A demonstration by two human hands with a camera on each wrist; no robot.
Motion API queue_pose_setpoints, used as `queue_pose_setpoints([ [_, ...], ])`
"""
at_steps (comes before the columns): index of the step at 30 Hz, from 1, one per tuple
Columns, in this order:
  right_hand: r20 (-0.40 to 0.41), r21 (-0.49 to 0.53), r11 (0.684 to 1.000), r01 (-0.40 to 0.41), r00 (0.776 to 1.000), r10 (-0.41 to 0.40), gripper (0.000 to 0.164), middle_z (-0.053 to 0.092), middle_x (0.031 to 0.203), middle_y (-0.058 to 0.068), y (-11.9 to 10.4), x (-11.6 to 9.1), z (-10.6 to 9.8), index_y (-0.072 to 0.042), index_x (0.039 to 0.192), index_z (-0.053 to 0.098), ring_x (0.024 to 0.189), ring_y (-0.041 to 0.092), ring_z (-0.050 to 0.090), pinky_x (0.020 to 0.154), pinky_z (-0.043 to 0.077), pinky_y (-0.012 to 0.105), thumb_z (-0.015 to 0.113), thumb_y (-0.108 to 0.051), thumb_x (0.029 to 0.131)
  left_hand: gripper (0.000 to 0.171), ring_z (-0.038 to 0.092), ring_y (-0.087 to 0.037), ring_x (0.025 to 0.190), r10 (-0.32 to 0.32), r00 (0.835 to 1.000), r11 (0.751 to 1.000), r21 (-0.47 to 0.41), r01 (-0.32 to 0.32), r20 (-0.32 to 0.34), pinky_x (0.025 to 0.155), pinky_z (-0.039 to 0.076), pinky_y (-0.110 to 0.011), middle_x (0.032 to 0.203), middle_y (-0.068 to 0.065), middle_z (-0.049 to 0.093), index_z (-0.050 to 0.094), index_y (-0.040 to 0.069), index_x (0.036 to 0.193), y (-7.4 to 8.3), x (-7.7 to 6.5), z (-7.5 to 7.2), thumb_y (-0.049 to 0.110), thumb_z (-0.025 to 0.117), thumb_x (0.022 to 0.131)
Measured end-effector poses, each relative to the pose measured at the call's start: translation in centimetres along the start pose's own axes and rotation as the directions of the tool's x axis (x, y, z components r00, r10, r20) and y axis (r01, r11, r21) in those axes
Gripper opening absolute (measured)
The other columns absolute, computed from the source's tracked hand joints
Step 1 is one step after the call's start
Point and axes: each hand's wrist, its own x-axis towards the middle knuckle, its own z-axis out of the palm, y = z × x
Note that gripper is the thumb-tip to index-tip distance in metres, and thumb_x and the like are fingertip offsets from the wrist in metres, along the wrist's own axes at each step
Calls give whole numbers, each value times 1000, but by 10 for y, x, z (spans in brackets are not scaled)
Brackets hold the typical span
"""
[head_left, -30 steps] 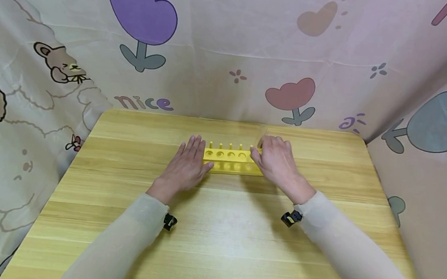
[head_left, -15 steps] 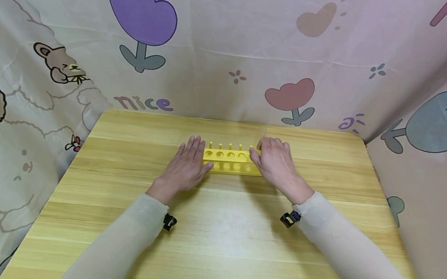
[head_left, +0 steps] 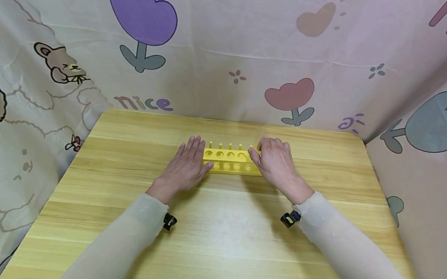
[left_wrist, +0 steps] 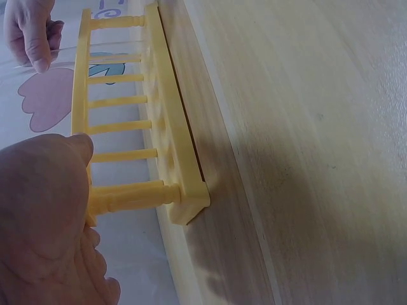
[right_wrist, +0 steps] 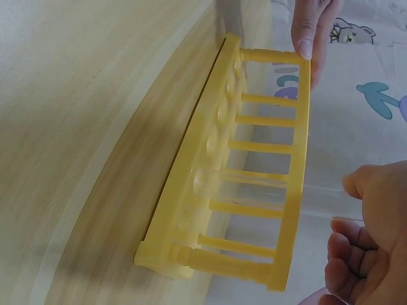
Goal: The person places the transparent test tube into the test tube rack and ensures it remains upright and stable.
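A yellow test tube rack [head_left: 227,160] stands on the table, with a row of round holes in front and a row of pegs behind. My left hand [head_left: 186,165] lies at the rack's left end, fingers straight; its thumb touches the top plate's edge in the left wrist view. At the right end, my right hand [head_left: 279,163] pinches a clear test tube [right_wrist: 251,187] between thumb and curled fingers. In the right wrist view the tube passes through the top plate, its rounded bottom by the base [right_wrist: 184,178]. From above, the right hand covers that end's holes.
Beneath the rack is a light wood-grain table [head_left: 222,238]. Its far edge meets a printed curtain [head_left: 212,84], which also hangs along the left and right sides. Each wrist carries a small black camera.
My right hand and its thumb have shifted very slightly to the left, still pinching the tube. The left hand and the rack stay in place.
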Motion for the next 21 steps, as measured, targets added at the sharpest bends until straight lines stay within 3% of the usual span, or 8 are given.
queue_pose_setpoints([
  [13,18,4,999,-50,999,50,47,69,88,11,2,1,0,-2,101,69,83,33,60,74,40,43,65,-49,103,80,-10,-33,164,-10,1000,1000,-4,10,15,133,-3,-53,176,-19,-9,-1,1,168,-1,4,2,54,25,114],
  [17,14,28,997,-66,998,66,53,71,96,14,5,-3,0,0,108,70,87,34,60,75,40,44,66,-52,102,79,-9,-34,164,-14,1000,1000,-3,14,9,133,-3,-56,176,-18,-8,2,1,168,0,3,1,53,27,114],
  [21,4,27,998,-62,998,62,60,71,113,20,10,-10,1,4,121,67,102,39,61,83,45,49,66,-52,102,80,-7,-37,164,-17,1000,1000,-5,17,1,132,-2,-59,176,-20,-6,4,1,169,-1,3,0,53,30,114],
])
